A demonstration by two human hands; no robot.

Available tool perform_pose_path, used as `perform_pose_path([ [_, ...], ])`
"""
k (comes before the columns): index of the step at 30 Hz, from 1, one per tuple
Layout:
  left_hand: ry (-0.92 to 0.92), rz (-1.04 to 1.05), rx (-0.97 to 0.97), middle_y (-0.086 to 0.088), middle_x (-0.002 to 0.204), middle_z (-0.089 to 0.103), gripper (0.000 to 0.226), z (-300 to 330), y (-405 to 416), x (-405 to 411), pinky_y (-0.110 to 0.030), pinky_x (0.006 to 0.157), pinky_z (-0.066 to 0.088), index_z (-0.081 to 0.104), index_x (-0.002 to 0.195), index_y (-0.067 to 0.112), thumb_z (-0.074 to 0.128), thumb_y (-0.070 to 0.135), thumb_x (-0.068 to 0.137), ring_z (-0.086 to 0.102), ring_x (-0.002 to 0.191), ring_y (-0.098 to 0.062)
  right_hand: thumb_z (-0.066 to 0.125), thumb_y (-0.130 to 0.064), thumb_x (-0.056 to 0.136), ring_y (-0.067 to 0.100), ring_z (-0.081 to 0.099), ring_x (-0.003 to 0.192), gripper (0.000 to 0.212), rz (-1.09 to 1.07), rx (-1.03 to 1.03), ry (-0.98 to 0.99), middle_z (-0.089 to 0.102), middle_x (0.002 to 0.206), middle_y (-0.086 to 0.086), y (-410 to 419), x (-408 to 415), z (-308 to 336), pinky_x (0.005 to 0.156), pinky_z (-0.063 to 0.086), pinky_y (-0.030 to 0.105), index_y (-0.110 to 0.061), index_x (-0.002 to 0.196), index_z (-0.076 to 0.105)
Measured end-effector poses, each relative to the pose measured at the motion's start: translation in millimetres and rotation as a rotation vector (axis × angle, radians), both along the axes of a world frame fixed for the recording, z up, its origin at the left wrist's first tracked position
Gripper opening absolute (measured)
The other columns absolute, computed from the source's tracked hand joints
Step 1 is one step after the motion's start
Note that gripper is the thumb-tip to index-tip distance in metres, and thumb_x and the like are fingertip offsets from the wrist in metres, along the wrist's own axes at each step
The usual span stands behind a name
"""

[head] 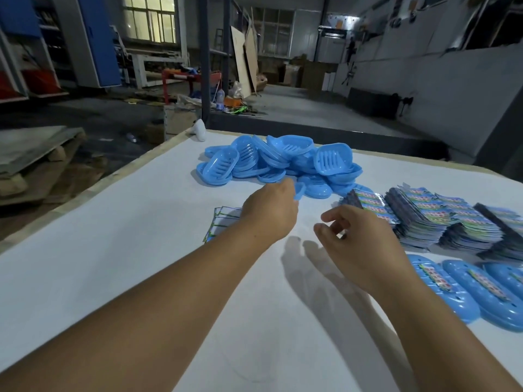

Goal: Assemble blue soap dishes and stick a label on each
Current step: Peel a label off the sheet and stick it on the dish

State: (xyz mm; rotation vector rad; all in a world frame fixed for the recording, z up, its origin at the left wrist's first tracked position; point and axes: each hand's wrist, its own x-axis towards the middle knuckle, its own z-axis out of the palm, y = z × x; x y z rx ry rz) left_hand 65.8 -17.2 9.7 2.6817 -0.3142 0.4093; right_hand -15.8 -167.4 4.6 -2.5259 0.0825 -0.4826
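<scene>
**White table and its load**

I see a white table [119, 250] with a pale wooden edge. At its far side lies a heap of blue soap dish parts [280, 162]. To the right sit stacks of labels [441, 219], with three labelled dishes [464, 290] nearer me. A few label sheets [222, 222] lie centre-left.
</scene>
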Motion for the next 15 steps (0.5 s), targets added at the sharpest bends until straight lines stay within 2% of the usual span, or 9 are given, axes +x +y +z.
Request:
perform_pose_path([
  [3, -0.01, -0.06, -0.185, -0.004, 0.1, 0.064, 0.01, 2, 12, -17, -0.035, 0.069, 0.04, 0.045, 0.101, 0.02, 0.048, 0.029, 0.104, 0.056, 0.084, -0.025, 0.068, -0.04, 0.09, 0.011, 0.059, 0.095, 0.037, 0.01, -0.005, -0.036, 0.063, 0.108, -0.015, 0, 0, 1, 0.08, 0.043, 0.03, -0.032, 0.125, 0.062],
  [6, 0.047, -0.079, -0.475, 0.003, 0.09, 0.063, 0.012, 4, 22, -32, -0.035, 0.069, 0.046, 0.052, 0.099, 0.022, 0.049, 0.034, 0.103, 0.059, 0.082, -0.02, 0.076, -0.04, 0.085, 0.014, 0.049, 0.123, 0.068, 0.076, -0.043, -0.057, 0.047, 0.138, -0.01, 1, -2, -1, 0.094, 0.037, 0.027, -0.037, 0.144, 0.043],
  [8, 0.135, -0.073, -0.678, 0.006, 0.085, 0.065, 0.012, 6, 26, -38, -0.032, 0.066, 0.051, 0.056, 0.095, 0.026, 0.051, 0.035, 0.101, 0.064, 0.077, -0.014, 0.08, -0.04, 0.08, 0.013, 0.039, 0.134, 0.084, 0.146, -0.076, -0.074, 0.038, 0.148, -0.013, 2, -3, -1, 0.102, 0.032, 0.026, -0.04, 0.151, 0.034],
  [11, 0.347, -0.069, -1.002, -0.005, 0.103, 0.072, 0.015, 8, 29, -46, -0.038, 0.074, 0.064, 0.064, 0.1, 0.021, 0.054, 0.032, 0.102, 0.074, 0.087, -0.022, 0.082, -0.038, 0.079, 0.017, 0.038, 0.136, 0.083, 0.243, -0.108, -0.085, 0.04, 0.149, -0.015, 5, -3, -1, 0.105, 0.03, 0.027, -0.038, 0.15, 0.038],
  [15, 0.431, -0.047, -1.069, -0.013, 0.103, 0.075, 0.021, 3, 33, -53, -0.031, 0.067, 0.063, 0.066, 0.1, 0.015, 0.052, 0.029, 0.105, 0.075, 0.092, -0.027, 0.081, -0.045, 0.078, 0.018, 0.045, 0.126, 0.074, 0.271, -0.135, -0.056, 0.048, 0.141, -0.016, 8, -3, -1, 0.098, 0.031, 0.025, -0.037, 0.144, 0.049],
])
